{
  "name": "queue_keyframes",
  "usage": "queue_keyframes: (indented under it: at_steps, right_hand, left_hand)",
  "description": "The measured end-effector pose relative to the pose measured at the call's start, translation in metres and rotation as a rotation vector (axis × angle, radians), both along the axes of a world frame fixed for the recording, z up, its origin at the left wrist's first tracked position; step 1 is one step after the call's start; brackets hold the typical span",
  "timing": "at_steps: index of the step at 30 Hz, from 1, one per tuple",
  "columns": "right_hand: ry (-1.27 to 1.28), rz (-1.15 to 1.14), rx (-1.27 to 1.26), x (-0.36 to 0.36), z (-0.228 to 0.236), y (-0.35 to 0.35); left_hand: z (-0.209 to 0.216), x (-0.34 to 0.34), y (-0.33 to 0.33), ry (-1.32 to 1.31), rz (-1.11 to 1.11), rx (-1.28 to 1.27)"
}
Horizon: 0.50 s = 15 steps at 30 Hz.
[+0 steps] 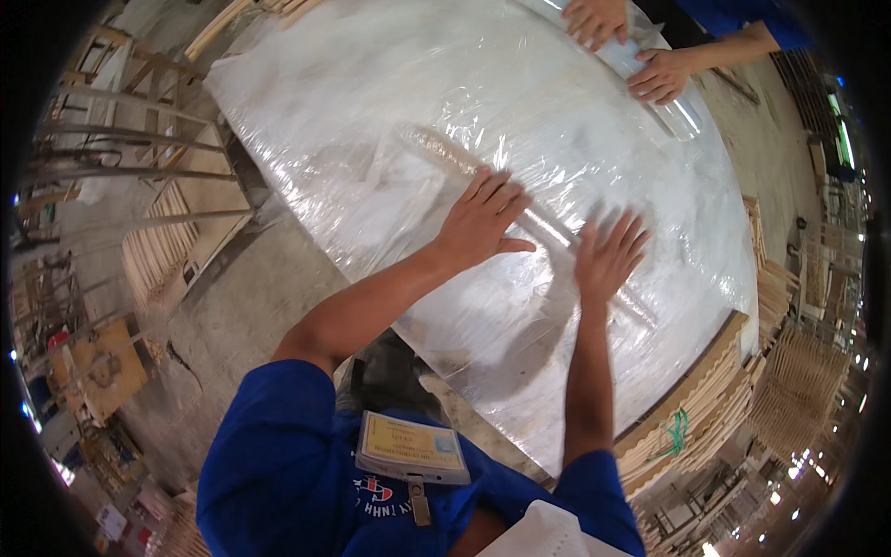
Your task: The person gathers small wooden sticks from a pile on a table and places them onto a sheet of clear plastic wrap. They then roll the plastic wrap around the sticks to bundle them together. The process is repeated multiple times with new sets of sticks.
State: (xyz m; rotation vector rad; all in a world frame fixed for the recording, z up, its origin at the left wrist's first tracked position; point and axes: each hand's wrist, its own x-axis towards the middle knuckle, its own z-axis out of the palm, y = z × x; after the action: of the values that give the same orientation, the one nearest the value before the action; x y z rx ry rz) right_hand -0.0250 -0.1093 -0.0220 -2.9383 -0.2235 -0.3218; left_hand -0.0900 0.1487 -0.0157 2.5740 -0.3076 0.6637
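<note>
A long, thin roll wrapped in clear, shiny plastic film (548,227) lies slantwise across a large table covered in glossy film (362,84). My left hand (483,221) rests on the roll's middle, fingers stretched out and the thumb apart. Further right, my right hand (610,255) is over the lower part of the roll, fingers spread and slightly blurred. Neither hand grips anything. Whether the roll is solid or hollow, I cannot tell.
Across the table, a co-worker's hands (657,76) rest on a thicker film-wrapped roll (682,116). Bundled wooden strips (691,422) with a green tie lie by the table's right edge. Wooden slats (162,241) and metal frames (139,135) stand at left.
</note>
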Motion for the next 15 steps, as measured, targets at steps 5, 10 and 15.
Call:
queue_keyframes:
  at_steps: [5,10,15]
  right_hand:
    - [-0.238,0.016,0.264,0.119,0.026,-0.001]
    - [-0.161,0.232,0.283,0.048,-0.003,0.018]
    - [-0.129,0.274,0.189,-0.003,0.016,-0.003]
  left_hand:
    - [0.013,0.107,-0.013,0.277,-0.043,0.196]
    - [0.011,0.139,-0.004,0.4,-0.048,0.135]
    - [0.018,0.088,-0.023,0.589,-0.068,0.1]
